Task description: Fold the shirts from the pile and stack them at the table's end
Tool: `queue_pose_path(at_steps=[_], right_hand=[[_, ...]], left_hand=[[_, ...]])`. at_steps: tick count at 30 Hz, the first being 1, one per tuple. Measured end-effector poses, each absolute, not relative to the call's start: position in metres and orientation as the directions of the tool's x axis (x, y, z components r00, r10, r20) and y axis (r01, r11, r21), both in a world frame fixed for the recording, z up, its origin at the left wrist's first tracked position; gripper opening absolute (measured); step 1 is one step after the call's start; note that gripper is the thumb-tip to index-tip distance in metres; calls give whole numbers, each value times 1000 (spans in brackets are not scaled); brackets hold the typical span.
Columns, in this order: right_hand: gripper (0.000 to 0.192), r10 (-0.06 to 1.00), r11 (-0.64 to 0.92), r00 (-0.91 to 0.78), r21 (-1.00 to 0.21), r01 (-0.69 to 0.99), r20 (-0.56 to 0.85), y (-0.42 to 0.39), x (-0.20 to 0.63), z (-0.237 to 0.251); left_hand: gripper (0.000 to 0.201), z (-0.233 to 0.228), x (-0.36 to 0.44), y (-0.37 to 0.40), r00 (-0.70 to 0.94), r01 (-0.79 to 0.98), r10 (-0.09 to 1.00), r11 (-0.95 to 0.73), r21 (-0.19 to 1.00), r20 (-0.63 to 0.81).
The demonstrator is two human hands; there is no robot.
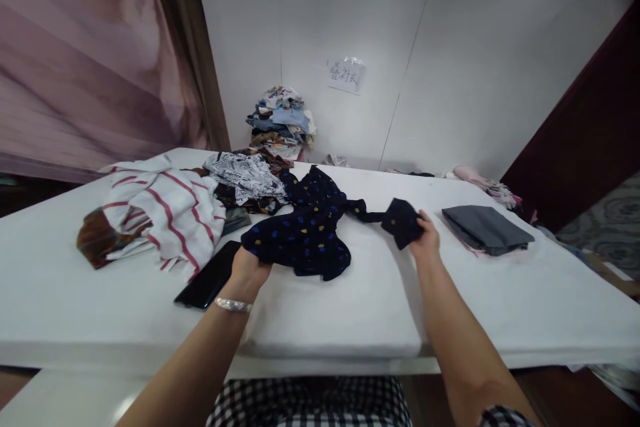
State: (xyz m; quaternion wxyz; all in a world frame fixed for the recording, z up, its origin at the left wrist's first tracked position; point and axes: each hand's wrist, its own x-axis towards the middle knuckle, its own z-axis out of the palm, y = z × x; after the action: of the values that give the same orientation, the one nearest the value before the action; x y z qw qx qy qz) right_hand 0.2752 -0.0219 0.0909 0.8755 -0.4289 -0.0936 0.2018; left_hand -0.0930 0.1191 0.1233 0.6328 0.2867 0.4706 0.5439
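Observation:
A dark navy shirt (pixel 313 227) with small blue and yellow spots lies crumpled across the middle of the white table (pixel 330 317). My left hand (pixel 251 272) grips its lower left part, with the fingers hidden beneath the cloth. Off to the right, my right hand (pixel 426 235) holds the end of a sleeve that stretches out from the shirt's body. A black phone-like slab (pixel 207 277) lies flat beside my left wrist.
Left of the shirt, a white garment with red stripes (pixel 173 203) and a black-and-white printed garment (pixel 245 173) lie heaped. Folded grey clothing (pixel 486 228) sits at the right. Behind the table rises a tall clothes pile (pixel 283 121); a paper sign (pixel 346 75) hangs on the wall.

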Motion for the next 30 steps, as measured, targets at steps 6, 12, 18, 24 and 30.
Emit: queue_pose_path(at_steps=[6, 12, 18, 24, 30], right_hand=[[34, 357, -40, 926, -989, 143, 120, -62, 333, 105], [38, 623, -213, 704, -792, 573, 342, -42, 274, 115], [40, 842, -132, 533, -990, 57, -82, 9, 175, 95], [39, 888, -78, 456, -996, 34, -54, 23, 177, 99], [37, 838, -44, 532, -987, -156, -121, -6, 228, 138]], left_hand=[[8, 120, -89, 109, 26, -546, 945, 287, 787, -327], [21, 121, -62, 62, 358, -344, 934, 106, 933, 26], [29, 125, -42, 10, 755, -54, 619, -272, 961, 217], [39, 112, -47, 22, 870, -73, 428, -377, 923, 244], [33, 123, -36, 130, 510, 283, 856, -263, 922, 88]])
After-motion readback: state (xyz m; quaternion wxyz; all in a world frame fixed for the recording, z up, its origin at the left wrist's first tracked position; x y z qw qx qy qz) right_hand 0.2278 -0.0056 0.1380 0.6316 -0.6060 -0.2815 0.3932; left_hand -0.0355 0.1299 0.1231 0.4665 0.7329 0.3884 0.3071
